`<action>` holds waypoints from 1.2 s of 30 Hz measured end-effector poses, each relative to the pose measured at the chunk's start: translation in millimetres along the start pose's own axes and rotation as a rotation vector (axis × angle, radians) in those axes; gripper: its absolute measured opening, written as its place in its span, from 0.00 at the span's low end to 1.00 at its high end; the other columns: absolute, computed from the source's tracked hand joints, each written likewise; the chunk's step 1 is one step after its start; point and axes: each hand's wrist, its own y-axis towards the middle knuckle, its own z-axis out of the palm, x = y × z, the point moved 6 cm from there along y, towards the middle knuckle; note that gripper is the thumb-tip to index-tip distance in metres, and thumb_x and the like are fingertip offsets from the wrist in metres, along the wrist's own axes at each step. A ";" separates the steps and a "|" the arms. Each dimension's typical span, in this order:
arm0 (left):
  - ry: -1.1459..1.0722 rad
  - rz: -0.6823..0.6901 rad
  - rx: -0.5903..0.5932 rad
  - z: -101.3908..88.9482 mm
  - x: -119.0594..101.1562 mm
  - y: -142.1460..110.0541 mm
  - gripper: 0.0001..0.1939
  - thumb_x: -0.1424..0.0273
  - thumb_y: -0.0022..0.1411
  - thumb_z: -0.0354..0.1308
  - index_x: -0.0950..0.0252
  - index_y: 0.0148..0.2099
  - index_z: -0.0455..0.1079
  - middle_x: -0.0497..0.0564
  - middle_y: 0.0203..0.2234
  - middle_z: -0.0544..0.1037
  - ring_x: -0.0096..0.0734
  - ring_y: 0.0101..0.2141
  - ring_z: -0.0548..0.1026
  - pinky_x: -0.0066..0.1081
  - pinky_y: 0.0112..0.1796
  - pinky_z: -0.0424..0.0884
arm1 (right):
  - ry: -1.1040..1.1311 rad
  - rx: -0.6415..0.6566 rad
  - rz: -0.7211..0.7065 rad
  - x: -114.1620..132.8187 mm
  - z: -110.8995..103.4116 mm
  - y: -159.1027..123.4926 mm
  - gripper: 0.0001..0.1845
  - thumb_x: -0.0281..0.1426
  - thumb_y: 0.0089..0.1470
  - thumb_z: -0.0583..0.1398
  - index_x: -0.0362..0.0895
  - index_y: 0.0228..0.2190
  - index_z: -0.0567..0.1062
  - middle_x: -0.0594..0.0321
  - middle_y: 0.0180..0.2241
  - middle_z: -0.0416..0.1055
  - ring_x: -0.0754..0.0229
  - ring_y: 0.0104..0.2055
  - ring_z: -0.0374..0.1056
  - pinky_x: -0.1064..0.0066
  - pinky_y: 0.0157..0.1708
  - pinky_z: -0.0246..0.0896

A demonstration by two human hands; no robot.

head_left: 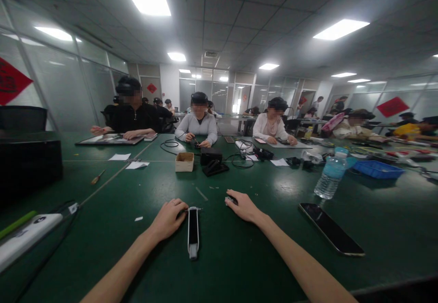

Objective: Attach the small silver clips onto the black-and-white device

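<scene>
My left hand (170,219) rests on the green table with its fingers curled down and close together. Its fingertips and thumb are at the top end of a long narrow device (193,227) with a white frame, a black face and a grey tip toward me. A thin metal piece (200,209) sticks out sideways at that top end. Whatever those fingers may hold is hidden. Farther right, my right hand (243,206) lies low over the table, its fingers closed on a small dark and silver piece (232,200), too small to name.
A phone (331,229) and a water bottle (330,175) are on the right, near a blue tray (378,169). Ahead stand a small open box (184,162) and a black stand (215,168). A white power strip (32,237) lies left. Several people sit across the table.
</scene>
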 end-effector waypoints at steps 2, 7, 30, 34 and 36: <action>-0.003 0.006 -0.005 0.5 0.7 0.5 0.13 0.72 0.63 0.47 0.61 0.43 0.72 0.54 0.41 0.75 0.40 0.43 0.71 0.37 0.41 0.65 | 0.001 -0.008 -0.027 7.4 -2.4 -1.5 0.30 0.47 0.59 0.52 0.43 0.57 0.65 0.56 0.59 0.62 0.54 0.61 0.57 0.59 0.59 0.50; -0.005 0.020 -0.014 3.6 4.4 2.4 0.13 0.71 0.63 0.47 0.61 0.43 0.72 0.54 0.40 0.75 0.40 0.42 0.72 0.37 0.41 0.65 | -0.117 -0.093 -0.041 -0.6 -25.7 3.1 0.23 0.36 0.61 0.50 0.39 0.53 0.69 0.54 0.55 0.66 0.57 0.58 0.60 0.65 0.59 0.51; 0.010 0.015 -0.019 2.4 1.6 0.7 0.12 0.69 0.63 0.48 0.62 0.44 0.72 0.54 0.41 0.75 0.40 0.42 0.72 0.37 0.41 0.65 | -0.439 0.058 0.376 -82.7 -53.8 -4.0 0.14 0.32 0.58 0.55 0.37 0.38 0.77 0.45 0.41 0.74 0.51 0.44 0.72 0.67 0.41 0.62; 0.023 0.020 -0.030 2.6 0.8 0.4 0.12 0.69 0.64 0.48 0.62 0.44 0.72 0.53 0.40 0.75 0.40 0.42 0.72 0.37 0.41 0.65 | -0.446 0.085 0.363 -80.9 -50.3 -3.5 0.14 0.31 0.59 0.54 0.35 0.38 0.77 0.43 0.39 0.74 0.50 0.43 0.72 0.67 0.41 0.62; 0.035 0.017 -0.032 2.6 -0.1 0.3 0.12 0.69 0.64 0.48 0.62 0.44 0.72 0.54 0.40 0.75 0.40 0.42 0.72 0.37 0.41 0.65 | -0.450 0.085 0.339 -75.3 -48.5 -2.8 0.14 0.28 0.59 0.54 0.33 0.38 0.76 0.41 0.39 0.74 0.48 0.44 0.71 0.66 0.40 0.61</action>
